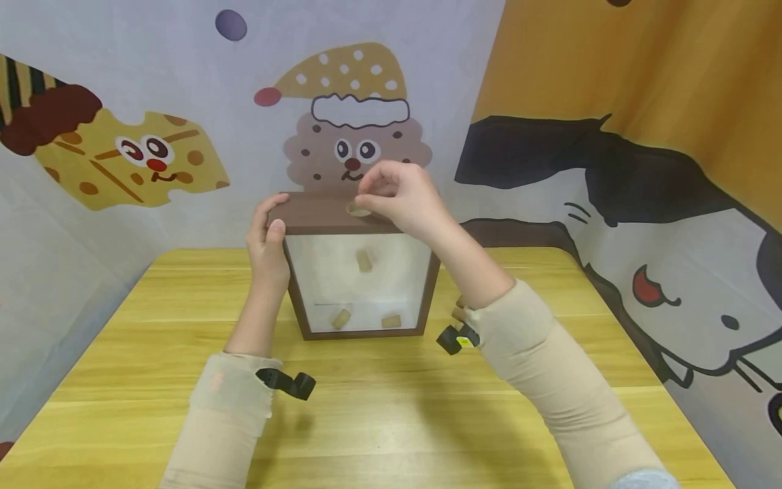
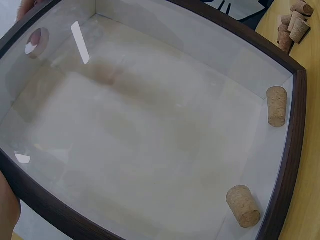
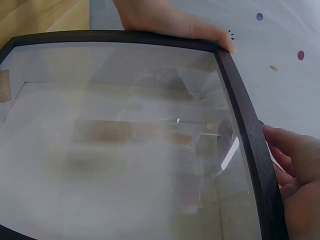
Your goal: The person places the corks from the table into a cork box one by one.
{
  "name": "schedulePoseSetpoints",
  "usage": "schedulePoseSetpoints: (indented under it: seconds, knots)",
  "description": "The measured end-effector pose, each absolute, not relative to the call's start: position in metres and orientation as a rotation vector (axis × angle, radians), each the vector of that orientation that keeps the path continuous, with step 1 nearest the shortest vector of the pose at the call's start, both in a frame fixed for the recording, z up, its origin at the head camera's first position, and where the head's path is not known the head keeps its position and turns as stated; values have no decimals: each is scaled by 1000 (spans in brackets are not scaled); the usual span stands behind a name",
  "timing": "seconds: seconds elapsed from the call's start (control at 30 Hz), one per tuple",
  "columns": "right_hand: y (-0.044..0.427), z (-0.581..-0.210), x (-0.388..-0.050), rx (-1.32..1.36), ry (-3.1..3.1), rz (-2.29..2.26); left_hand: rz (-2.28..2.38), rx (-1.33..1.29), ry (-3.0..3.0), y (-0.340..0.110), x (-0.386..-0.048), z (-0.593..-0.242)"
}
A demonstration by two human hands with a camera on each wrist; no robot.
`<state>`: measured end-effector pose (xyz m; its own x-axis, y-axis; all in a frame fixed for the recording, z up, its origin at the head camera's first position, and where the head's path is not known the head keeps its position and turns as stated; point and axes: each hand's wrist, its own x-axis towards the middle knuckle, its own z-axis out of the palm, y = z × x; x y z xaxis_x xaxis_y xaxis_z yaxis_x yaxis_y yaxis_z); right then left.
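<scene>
A brown shadow box point(image 1: 356, 334) with a clear front stands upright on the table. My left hand point(image 1: 266, 255) grips its upper left corner, thumb at the front edge. At the round hole point(image 1: 358, 209) in the top, my right hand point(image 1: 411, 200) has its thumb and bent fingers close to the rim; I see nothing held between them. Inside, one cork point(image 1: 364, 261) is in mid-air below the hole. Two more lie at the bottom, a left cork point(image 1: 341, 318) and a right cork point(image 1: 391, 321). The right wrist view shows the right fingers point(image 3: 285, 145) beside the top edge.
Several loose corks point(image 2: 295, 25) lie in a pile on the table right of the box, partly hidden behind my right forearm in the head view. The wooden table point(image 1: 366, 421) stands against a cartoon-printed wall cloth point(image 1: 244, 149).
</scene>
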<state>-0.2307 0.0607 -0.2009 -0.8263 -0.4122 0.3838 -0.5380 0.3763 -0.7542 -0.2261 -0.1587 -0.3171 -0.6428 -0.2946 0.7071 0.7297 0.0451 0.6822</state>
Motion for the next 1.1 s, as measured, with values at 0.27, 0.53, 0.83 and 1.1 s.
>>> schedulePoseSetpoints:
  seconds: [0.27,0.53,0.83,1.1]
  knots:
    - [72,-206,-217,863,-2433,1469,-1691,-456,-1573,-160,-227,-321]
    - [101,-219,-180,871,-2315,1477,-1670,-461,-1587,-162,-228,-321]
    - [135,-245,-158,1000,-2153,1420,-1687,-467,-1565,-160,-228,-319]
    - [171,-282,-155,893,-2342,1336,-1687,-469,-1557,-160,-227,-318]
